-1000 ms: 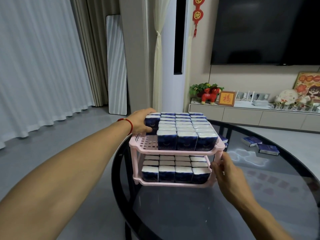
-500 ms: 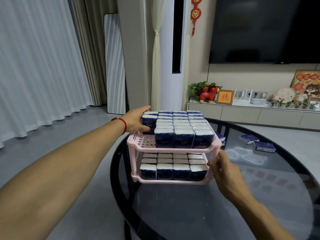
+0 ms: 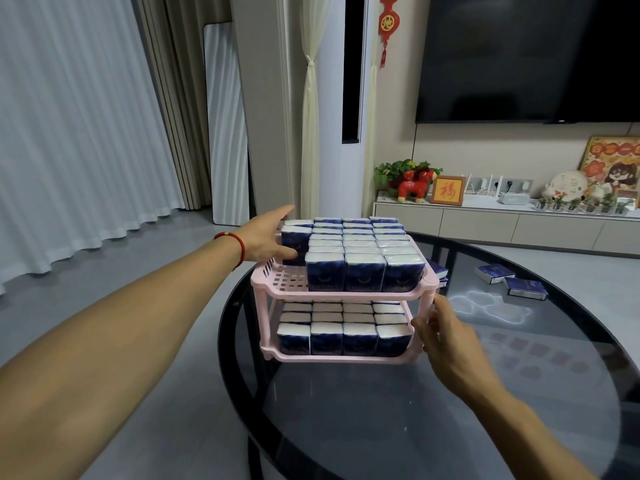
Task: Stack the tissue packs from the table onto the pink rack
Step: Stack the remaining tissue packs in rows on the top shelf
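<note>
The table [image 3: 398,427], a round dark glass top, carries the pink rack [image 3: 341,295] near its far left edge, and both shelves are packed with upright blue-and-white packs in tight rows. On the upper shelf three columns reach the front rail, while the left column stops short, leaving bare pink grid at the front left corner. The left hand [image 3: 268,239] has changed most: half a second ago its fingers curled around the end pack [image 3: 295,244] of that left column, and now they are spread and straightening, the thumb low against the pack's side and the fingertips lifted past its far edge, so the pack appears seated and the grip is letting go. The right hand [image 3: 441,332] keeps its curled hold on the rack's front right post, steadying it as before. By this reading one placement is just finished; a few loose packs [image 3: 510,280] lie flat on the far right of the table, so more trips remain.
</note>
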